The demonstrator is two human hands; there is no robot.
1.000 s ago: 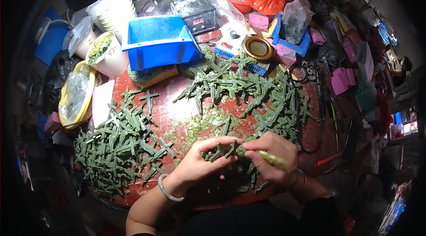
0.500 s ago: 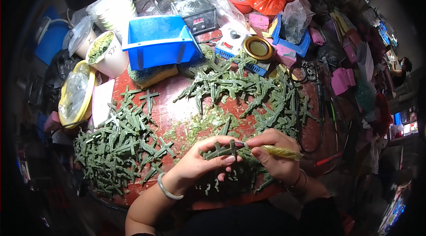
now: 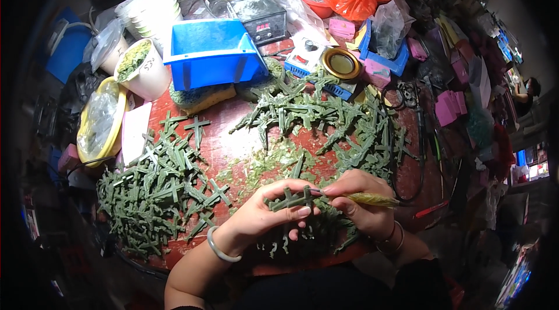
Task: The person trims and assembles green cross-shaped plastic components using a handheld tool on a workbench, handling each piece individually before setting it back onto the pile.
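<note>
Between the thumb and fingers of my left hand (image 3: 256, 214) is a green cross-shaped piece (image 3: 293, 198), waxy in look. My right hand (image 3: 368, 211) grips a slim hand tool with a yellow wrapped handle (image 3: 372, 198). The tool's narrow front end meets the right end of the cross; its very tip is hard to make out. Many similar crosses lie in a neater-looking pile (image 3: 145, 199) to the left. Another heap of rougher-edged crosses (image 3: 367, 144) curves around the far and right side. Green shavings (image 3: 273, 161) are scattered on the red tabletop (image 3: 218, 115) just beyond my hands.
At the back stand a blue bin (image 3: 212, 56) on a sponge, a white tub (image 3: 142, 68) of yellow-green bits, and a small device with a round brass-coloured pot (image 3: 342, 63). A yellow-rimmed basin (image 3: 105, 123) is at left. A cable (image 3: 420, 152) and pink blocks (image 3: 448, 106) lie at right.
The cross has tilted slightly in my left hand. My right hand and the tool have shifted a little, with the tool still against the cross. The view has moved slightly.
</note>
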